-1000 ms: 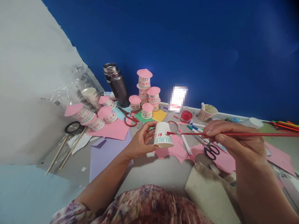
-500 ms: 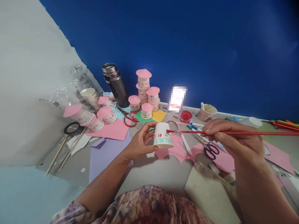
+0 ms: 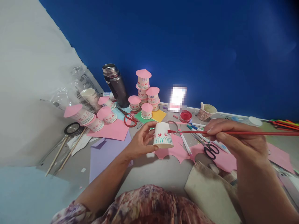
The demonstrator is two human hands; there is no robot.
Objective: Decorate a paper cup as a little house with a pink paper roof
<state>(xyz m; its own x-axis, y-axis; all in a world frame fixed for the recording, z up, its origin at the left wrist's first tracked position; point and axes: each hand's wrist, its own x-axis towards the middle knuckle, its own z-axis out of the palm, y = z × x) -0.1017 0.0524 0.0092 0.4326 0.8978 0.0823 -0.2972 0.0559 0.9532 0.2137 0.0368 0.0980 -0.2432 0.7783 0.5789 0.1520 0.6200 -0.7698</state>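
White paper cup (image 3: 161, 129) is upside down above the desk (image 3: 147, 174), grasped by left grip (image 3: 140, 141); right grip (image 3: 235, 135) pinches the red brush (image 3: 189, 132). Versus a second ago, brush tip sits slightly higher, baring a red dab, so dabbing looks mid-row. Cup: red dabs over green squiggles, blank above.

- One camera, worn on the person's head, looked out from above the patterned top (image 3: 151, 207), which filled the middle of the bottom edge.
- It faced forward and down across the table (image 3: 149, 172), with the blue wall (image 3: 168, 40) behind.
- Its wide view also took in a pale wall (image 3: 25, 77) on the left.
- The left hand (image 3: 141, 141) and right hand (image 3: 244, 141) were near the lens, the blue wall farther off.
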